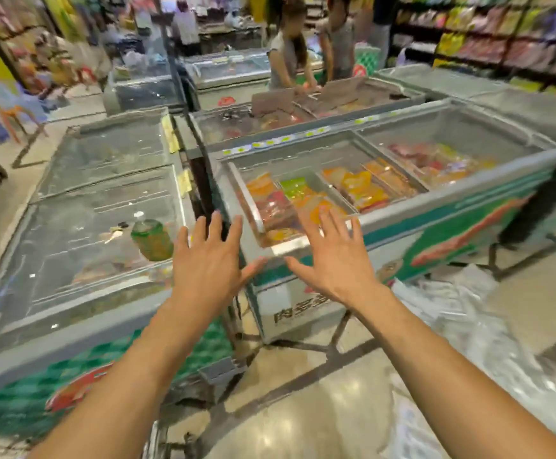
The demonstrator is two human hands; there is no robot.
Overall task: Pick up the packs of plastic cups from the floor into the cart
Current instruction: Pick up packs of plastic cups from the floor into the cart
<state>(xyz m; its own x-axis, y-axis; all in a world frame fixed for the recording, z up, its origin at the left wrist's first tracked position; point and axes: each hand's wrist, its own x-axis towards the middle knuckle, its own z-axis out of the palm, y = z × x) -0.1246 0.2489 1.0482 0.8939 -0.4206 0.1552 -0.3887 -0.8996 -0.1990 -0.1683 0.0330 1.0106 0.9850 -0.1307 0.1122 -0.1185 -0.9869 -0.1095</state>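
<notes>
Both my arms are stretched out in front of me at chest height. My left hand (208, 260) has its fingers spread, palm down, and holds nothing. My right hand (334, 256) is likewise spread and empty, a hand's width to the right. Clear plastic packs of cups (462, 313) lie on the floor at the lower right, blurred, beside the right freezer. A metal bit at the bottom edge may be the cart (157, 438); I cannot tell for sure.
Two chest freezers stand ahead: a left freezer (81, 313) with a green jar (152, 240) on its glass lid, and a right freezer (435, 226) full of frozen packets. Two people (290, 51) work at freezers further back. Shelves (518, 38) line the right wall.
</notes>
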